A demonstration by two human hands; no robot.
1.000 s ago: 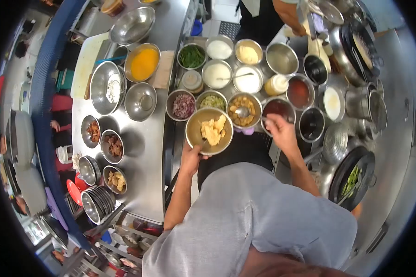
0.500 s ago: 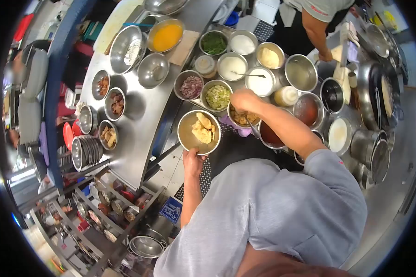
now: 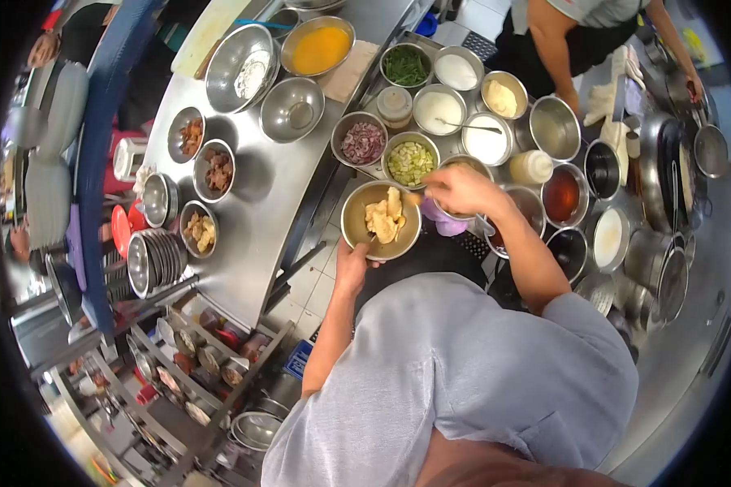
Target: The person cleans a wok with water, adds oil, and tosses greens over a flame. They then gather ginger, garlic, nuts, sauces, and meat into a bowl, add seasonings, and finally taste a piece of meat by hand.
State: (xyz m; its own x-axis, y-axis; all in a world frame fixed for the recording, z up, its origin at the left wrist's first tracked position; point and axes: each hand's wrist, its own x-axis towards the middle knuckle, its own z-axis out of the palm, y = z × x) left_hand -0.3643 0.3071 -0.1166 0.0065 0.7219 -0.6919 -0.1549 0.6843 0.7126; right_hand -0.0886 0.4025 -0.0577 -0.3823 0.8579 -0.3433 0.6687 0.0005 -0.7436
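Note:
My left hand (image 3: 353,266) grips the near rim of a metal bowl (image 3: 353,199) with pale yellow, lumpy food pieces (image 3: 384,217) in it. Just over the bowl's right edge, my right hand (image 3: 461,191) is closed, its fingertips pinching a small orange-brown food piece (image 3: 414,199) whose kind I cannot make out. Behind that hand, a metal container (image 3: 467,165) is mostly covered by it. Chopped pale green vegetable (image 3: 412,164) fills a container beyond the bowl, with chopped purple onion (image 3: 362,144) to its left.
Containers of white liquid (image 3: 439,110), chopped greens (image 3: 405,65) and red-brown liquid (image 3: 561,196) crowd the far and right side. A squeeze bottle (image 3: 531,167) stands among them. On the left steel counter (image 3: 260,211) are several bowls. Another person's arm (image 3: 554,61) reaches in at the top right.
My right hand has come out of the container of brown chunks and moved left to the bowl. The bowl has shifted slightly right in my left hand.

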